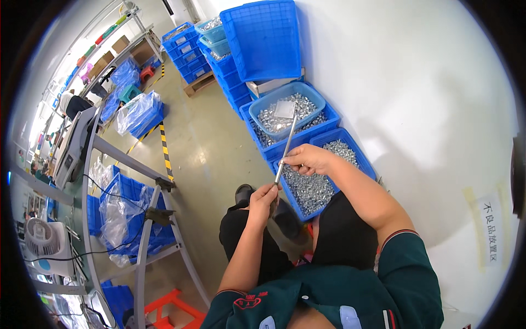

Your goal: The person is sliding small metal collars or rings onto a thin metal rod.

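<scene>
A thin silvery metal rod (287, 143) slants up and away in front of me. Its near end is in the closed fingers of my left hand (264, 202). My right hand (311, 159) pinches the rod about its middle. Beneath my right hand is a blue bin (296, 207) full of small shiny metal parts (308, 192). Past the rod's far end, a light blue basin (316, 116) holds more of these parts, with a small see-through plastic packet or box (284, 109) on top. That basin rests in another blue bin (335, 118) of parts.
Stacked blue crates (233, 82) and an upended blue crate (262, 41) stand beyond, beside a white wall (416, 71). A grey metal frame (143, 249), a white fan (46, 247) and an orange stool (175, 307) are at left. Farther off, a person (75, 104) sits.
</scene>
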Demonstrator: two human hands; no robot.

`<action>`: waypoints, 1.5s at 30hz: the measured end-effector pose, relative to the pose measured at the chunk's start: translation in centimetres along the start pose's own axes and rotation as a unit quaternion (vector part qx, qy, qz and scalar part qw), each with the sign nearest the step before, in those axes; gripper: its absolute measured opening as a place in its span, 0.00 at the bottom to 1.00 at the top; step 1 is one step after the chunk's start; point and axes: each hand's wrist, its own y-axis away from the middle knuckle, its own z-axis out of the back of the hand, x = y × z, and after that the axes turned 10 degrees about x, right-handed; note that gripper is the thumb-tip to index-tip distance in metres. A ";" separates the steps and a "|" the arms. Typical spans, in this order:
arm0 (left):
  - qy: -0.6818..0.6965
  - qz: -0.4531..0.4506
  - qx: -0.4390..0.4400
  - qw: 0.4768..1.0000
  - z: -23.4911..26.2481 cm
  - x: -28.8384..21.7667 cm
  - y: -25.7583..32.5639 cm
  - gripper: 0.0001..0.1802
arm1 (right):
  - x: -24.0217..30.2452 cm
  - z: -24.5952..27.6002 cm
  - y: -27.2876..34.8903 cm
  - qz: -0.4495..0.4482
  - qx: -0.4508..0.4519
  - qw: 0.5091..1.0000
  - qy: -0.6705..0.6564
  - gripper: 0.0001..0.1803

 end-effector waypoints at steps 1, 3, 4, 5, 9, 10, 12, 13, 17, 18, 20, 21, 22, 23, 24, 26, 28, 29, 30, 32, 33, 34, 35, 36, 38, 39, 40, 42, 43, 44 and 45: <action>0.009 0.013 -0.002 1.000 0.0 0.0 0.0 0.11 | -0.2 0.8 0.0 -0.012 0.020 0.999 -0.044 0.12; 0.019 0.026 -0.004 0.999 0.0 -0.1 0.1 0.11 | -0.6 2.7 -0.1 -0.009 0.027 0.992 -0.127 0.13; 0.021 0.027 -0.009 0.999 0.0 -0.1 0.1 0.11 | -0.8 3.8 -0.4 0.013 0.031 0.978 -0.208 0.13; 0.023 0.028 -0.012 0.999 0.0 0.0 0.2 0.11 | -0.9 4.6 -0.4 0.037 0.032 0.956 -0.288 0.13; 0.039 0.041 -0.009 0.998 0.2 -0.2 0.3 0.11 | -2.8 6.2 -2.0 -0.088 -0.137 0.952 -0.259 0.14; 0.039 0.040 -0.007 0.998 0.2 -0.3 0.3 0.11 | -3.0 6.8 -2.2 -0.087 -0.138 0.952 -0.259 0.14; 0.034 0.041 -0.006 0.999 0.0 -0.4 0.2 0.11 | -3.1 8.1 -2.2 -0.098 -0.078 0.948 -0.292 0.14; 0.035 0.041 -0.009 0.998 0.0 -0.4 0.3 0.11 | -2.8 7.7 -2.0 -0.089 -0.068 0.944 -0.310 0.14; 0.028 0.046 -0.013 0.998 0.2 -0.4 0.6 0.11 | -1.4 6.6 -1.0 -0.060 -0.101 0.953 -0.280 0.12; 0.020 0.046 -0.015 0.999 0.3 -0.4 0.6 0.11 | -1.3 6.6 -0.9 -0.058 -0.101 0.953 -0.279 0.12; 0.017 0.034 -0.010 0.999 0.2 -0.1 0.7 0.11 | -1.1 6.4 -0.3 0.002 -0.051 0.968 -0.246 0.11; 0.014 0.025 -0.007 1.000 0.2 0.0 0.7 0.11 | -0.9 6.3 0.0 0.027 -0.045 0.966 -0.254 0.09; 0.015 0.023 -0.008 1.000 0.3 0.0 0.8 0.11 | -0.7 6.0 0.2 0.027 -0.044 0.966 -0.252 0.09; 0.000 0.018 -0.005 1.000 0.4 0.0 0.9 0.11 | -0.5 5.8 0.4 0.068 -0.039 0.960 -0.268 0.09; -0.015 0.013 -0.002 1.000 0.5 0.1 1.0 0.11 | -0.3 5.6 0.5 0.109 -0.034 0.952 -0.283 0.08; -0.023 0.001 0.001 1.000 0.5 0.4 0.8 0.12 | -0.1 5.6 0.8 0.123 -0.043 0.946 -0.298 0.07; -0.032 -0.009 0.003 0.999 0.5 0.4 0.9 0.12 | -0.1 5.8 0.8 0.138 -0.056 0.939 -0.310 0.07; -0.035 -0.008 0.006 0.999 0.5 0.3 1.1 0.12 | 0.1 5.7 1.0 0.138 -0.057 0.937 -0.317 0.07; -0.038 -0.007 0.009 0.999 0.5 0.3 1.1 0.12 | 0.1 5.9 1.1 0.139 -0.057 0.937 -0.316 0.07; -0.037 -0.010 0.009 0.999 0.7 0.5 1.2 0.12 | 0.1 6.0 1.3 0.150 -0.013 0.927 -0.344 0.08; -0.035 -0.012 0.010 0.999 0.8 0.7 1.3 0.12 | 0.0 6.0 1.3 0.150 -0.013 0.927 -0.343 0.08; -0.035 -0.013 0.010 0.999 0.8 0.7 1.2 0.12 | 0.2 6.0 1.5 0.153 -0.015 0.928 -0.339 0.08; -0.043 -0.014 0.016 0.999 0.9 0.8 1.2 0.12 | 0.3 6.0 1.6 0.156 -0.018 0.929 -0.335 0.09; -0.052 -0.015 0.021 0.998 0.9 0.9 1.2 0.12 | 0.2 6.1 1.5 0.156 -0.018 0.930 -0.333 0.09; -0.056 -0.010 0.022 0.998 1.1 1.3 1.2 0.11 | 0.2 6.2 1.4 0.169 -0.002 0.928 -0.333 0.11; -0.061 -0.003 0.023 0.998 1.2 1.4 1.1 0.11 | 0.1 6.3 1.4 0.170 -0.002 0.928 -0.332 0.11; -0.060 -0.004 0.023 0.998 1.2 1.4 1.2 0.11 | 0.2 6.1 1.5 0.169 -0.008 0.930 -0.326 0.12; -0.061 -0.005 0.026 0.998 1.0 1.2 1.3 0.11 | 0.3 6.0 1.4 0.169 -0.013 0.932 -0.321 0.14; -0.061 -0.006 0.026 0.998 1.0 1.2 1.3 0.11 | 0.3 5.9 1.4 0.168 -0.020 0.936 -0.309 0.14; -0.060 -0.003 0.028 0.998 1.0 1.1 1.3 0.11 | 0.4 5.8 1.3 0.167 -0.027 0.940 -0.297 0.15; -0.058 0.001 0.030 0.998 1.0 1.1 1.3 0.11 | 0.4 5.8 1.4 0.166 -0.027 0.940 -0.297 0.15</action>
